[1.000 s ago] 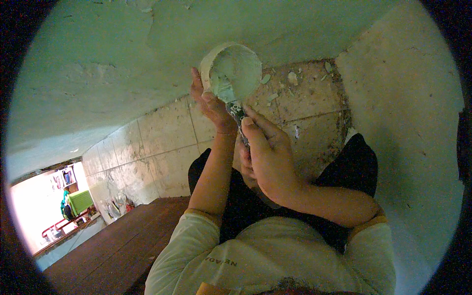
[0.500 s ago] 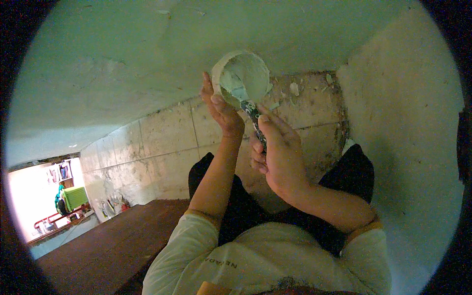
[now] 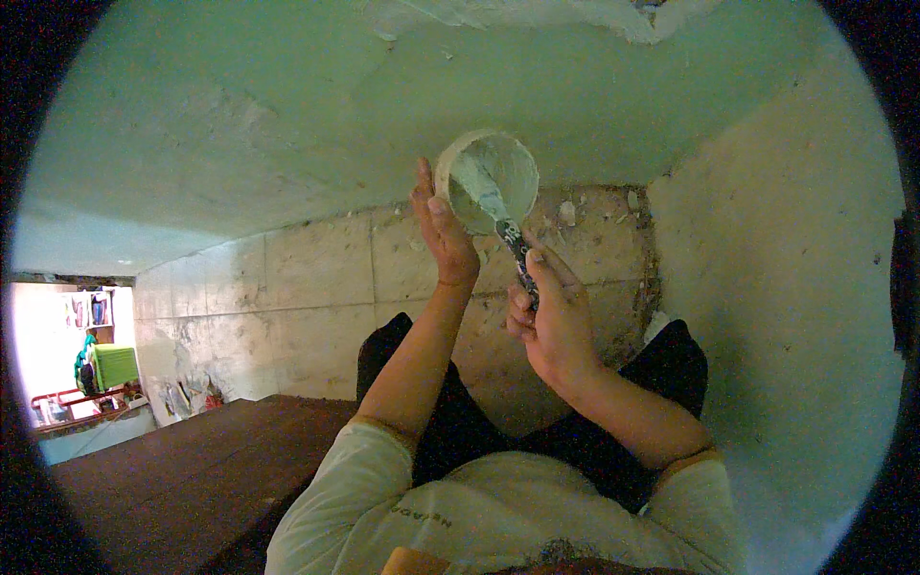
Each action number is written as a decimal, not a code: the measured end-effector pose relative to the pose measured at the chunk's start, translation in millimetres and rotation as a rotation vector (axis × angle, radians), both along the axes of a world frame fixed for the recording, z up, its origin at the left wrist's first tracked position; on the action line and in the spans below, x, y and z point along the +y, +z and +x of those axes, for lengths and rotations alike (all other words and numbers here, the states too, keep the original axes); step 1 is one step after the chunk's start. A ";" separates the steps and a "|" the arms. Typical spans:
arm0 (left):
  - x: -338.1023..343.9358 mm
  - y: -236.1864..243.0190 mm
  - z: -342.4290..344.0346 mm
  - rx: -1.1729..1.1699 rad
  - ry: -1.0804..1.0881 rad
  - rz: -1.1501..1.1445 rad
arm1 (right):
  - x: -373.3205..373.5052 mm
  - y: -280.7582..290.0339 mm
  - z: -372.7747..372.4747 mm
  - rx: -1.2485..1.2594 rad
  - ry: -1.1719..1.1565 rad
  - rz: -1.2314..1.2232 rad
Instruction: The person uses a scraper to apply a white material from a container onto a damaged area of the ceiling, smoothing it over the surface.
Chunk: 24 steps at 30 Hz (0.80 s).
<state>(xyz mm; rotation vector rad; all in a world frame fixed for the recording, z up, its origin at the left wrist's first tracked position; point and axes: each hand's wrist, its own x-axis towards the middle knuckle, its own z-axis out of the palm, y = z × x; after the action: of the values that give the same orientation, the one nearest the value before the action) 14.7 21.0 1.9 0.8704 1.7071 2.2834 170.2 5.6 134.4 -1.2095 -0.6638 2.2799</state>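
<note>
A round, pale tub [image 3: 527,165], its inside smeared with whitish putty, tilts so that its mouth faces me. My left hand [image 3: 446,235] supports the tub at its near left side, with the fingers reaching up along the wall of the tub and the thumb close to the rim. My right hand [image 3: 556,321] is closed around the dark, putty-splattered handle of a putty knife [image 3: 516,249]. The knife's coated blade lies inside the tub against its left inner wall. Part of the tub's outside is hidden by my left hand.
A green-painted wall [image 3: 287,125] with a rough, whitish patch [image 3: 613,14] rises ahead, and another wall [image 3: 795,287] stands right. Flakes [image 3: 567,213] lie on the tiled floor [image 3: 316,259]. Brown wooden furniture [image 3: 211,460] is at left, before a bright opening with a green basket [image 3: 115,366].
The view has shifted, bringing the whitish wall patch into sight. The tub and both hands appear slightly lower and farther right. My right hand still grips the putty knife inside the tub.
</note>
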 end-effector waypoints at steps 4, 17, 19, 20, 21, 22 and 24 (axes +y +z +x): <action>-1.0 -1.9 -0.2 0.062 0.035 -0.042 | 2.0 -8.7 0.4 0.080 -0.042 -0.019; -6.8 -6.4 -5.5 -0.151 -0.023 0.005 | 9.4 -18.8 3.8 -0.084 0.057 0.213; -10.4 -19.4 -10.9 -0.175 0.026 -0.075 | 7.3 -24.7 6.4 -0.142 0.070 0.285; -12.9 -30.3 -15.0 -0.187 0.045 -0.111 | 4.8 -25.2 5.6 -0.183 0.058 0.235; -16.1 -40.9 -19.5 -0.200 0.060 -0.148 | 0.4 -25.1 2.8 -0.223 0.043 0.185; -16.8 -49.9 -23.1 -0.215 0.074 -0.181 | -1.9 -25.8 0.8 -0.266 0.027 0.139; -7.9 -45.1 -23.4 -0.419 0.049 -0.083 | 1.7 -26.5 7.3 -0.143 0.065 0.220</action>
<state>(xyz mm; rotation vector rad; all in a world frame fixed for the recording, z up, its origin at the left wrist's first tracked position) -8.8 13.1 -43.2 0.3053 1.6284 2.2056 177.6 7.2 107.9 -1.2673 -0.9914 2.1188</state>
